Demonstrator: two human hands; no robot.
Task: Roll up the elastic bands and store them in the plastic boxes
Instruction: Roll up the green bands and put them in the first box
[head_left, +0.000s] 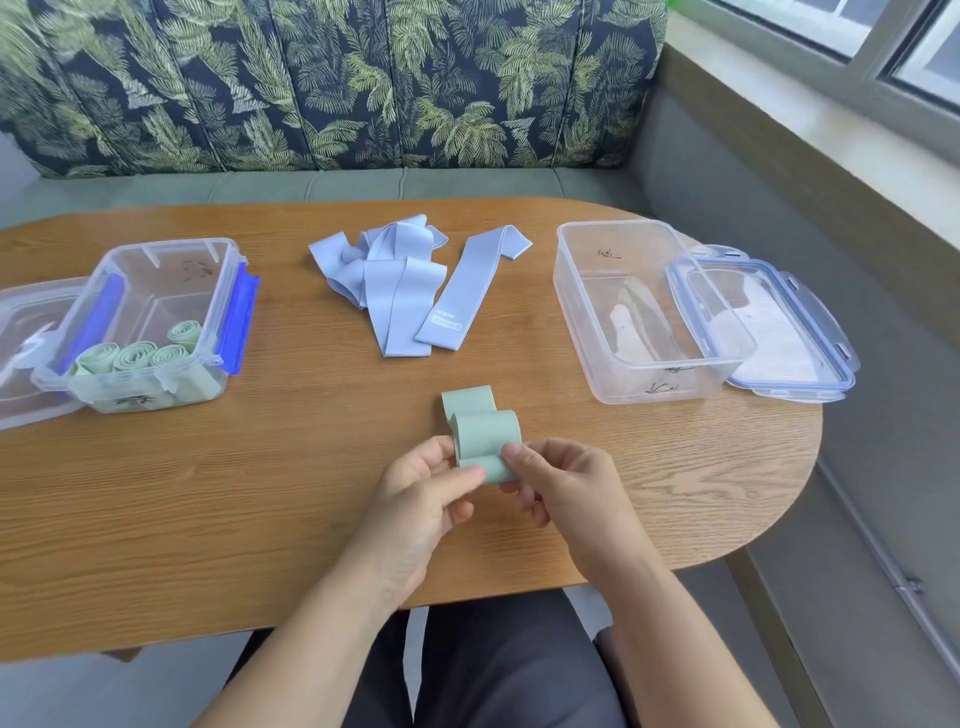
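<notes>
A pale green elastic band is partly rolled just above the table's near middle. My left hand pinches its near end from the left, and my right hand pinches it from the right. Its loose far end loops on the wood. Several light blue bands lie in a heap at the table's far middle. The left plastic box holds several rolled green bands. The right plastic box holds no bands.
The wooden table has a rounded right end. A clear lid with a blue rim leans by the right box; another lid lies left of the left box. A bench with leaf-print cushions runs behind.
</notes>
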